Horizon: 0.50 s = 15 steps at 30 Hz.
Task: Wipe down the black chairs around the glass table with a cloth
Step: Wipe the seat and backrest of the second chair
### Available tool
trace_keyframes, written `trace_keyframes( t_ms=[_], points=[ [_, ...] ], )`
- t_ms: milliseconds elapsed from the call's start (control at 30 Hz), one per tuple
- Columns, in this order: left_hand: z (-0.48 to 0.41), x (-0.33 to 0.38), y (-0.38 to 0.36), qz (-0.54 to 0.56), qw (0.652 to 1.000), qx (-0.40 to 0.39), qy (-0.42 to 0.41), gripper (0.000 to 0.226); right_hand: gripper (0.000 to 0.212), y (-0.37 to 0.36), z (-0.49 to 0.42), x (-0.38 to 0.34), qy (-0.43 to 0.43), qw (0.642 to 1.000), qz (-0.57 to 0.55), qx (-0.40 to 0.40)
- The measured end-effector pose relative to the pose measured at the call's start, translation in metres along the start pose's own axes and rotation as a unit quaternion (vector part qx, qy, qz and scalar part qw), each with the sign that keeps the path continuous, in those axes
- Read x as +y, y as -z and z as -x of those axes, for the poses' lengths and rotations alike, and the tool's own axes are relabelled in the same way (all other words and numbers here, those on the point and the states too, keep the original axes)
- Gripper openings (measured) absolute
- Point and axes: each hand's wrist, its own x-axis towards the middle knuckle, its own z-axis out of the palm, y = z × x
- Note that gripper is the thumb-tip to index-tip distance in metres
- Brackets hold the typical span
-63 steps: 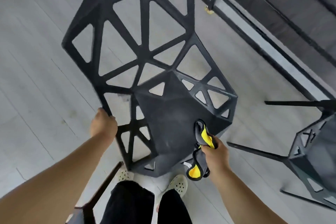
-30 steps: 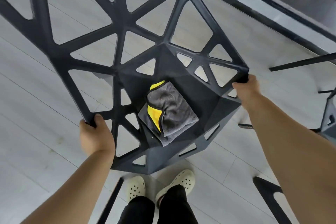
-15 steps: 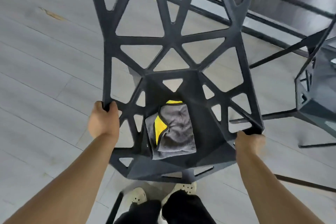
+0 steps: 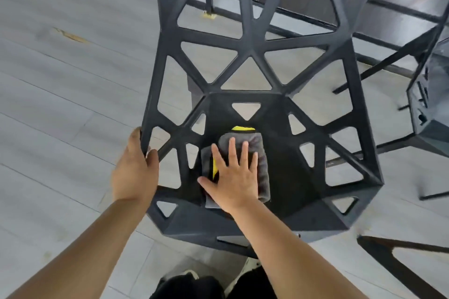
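A black chair (image 4: 286, 39) with a lattice of triangular holes fills the middle of the view, its seat facing me. A folded grey cloth (image 4: 261, 153) with yellow edging lies on the solid centre of the seat. My right hand (image 4: 234, 177) lies flat on the cloth, fingers straight and spread, pressing it onto the seat. My left hand (image 4: 134, 172) grips the chair's left edge, fingers curled round the frame.
A second black chair (image 4: 430, 104) stands at the right edge, and part of another dark frame (image 4: 398, 260) shows at lower right. The glass table's black frame (image 4: 364, 12) runs across the back. Grey plank floor (image 4: 60, 92) lies to the left. My feet are below the seat.
My right hand has let go of the chair's right edge and now lies flat on the cloth. The left hand keeps its grip on the left edge.
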Motion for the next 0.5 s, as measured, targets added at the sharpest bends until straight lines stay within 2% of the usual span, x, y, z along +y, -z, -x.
trace_keyframes(
  t_ms=[100,233,333,400,500],
  points=[
    [0.019,-0.026,-0.005,-0.017,1.000,0.008,-0.008,0.037,0.076,0.002,-0.037,0.021,-0.007,1.000,0.025,0.014],
    [0.021,-0.035,-0.013,0.052,0.998,0.008,0.022,0.033,0.075,0.010,-0.061,0.038,-0.106,0.992,0.057,0.026],
    [0.022,-0.037,-0.017,0.037,0.999,0.032,0.016,0.031,0.078,0.005,-0.047,0.019,-0.144,0.989,0.024,0.017],
    [0.022,-0.037,-0.016,0.037,0.999,0.033,0.015,0.031,0.078,0.000,-0.028,0.000,-0.133,0.991,0.002,0.013],
    [0.023,-0.036,-0.014,0.034,0.999,0.030,0.019,0.033,0.072,-0.011,0.005,-0.036,-0.071,0.997,-0.013,0.015]
  ],
)
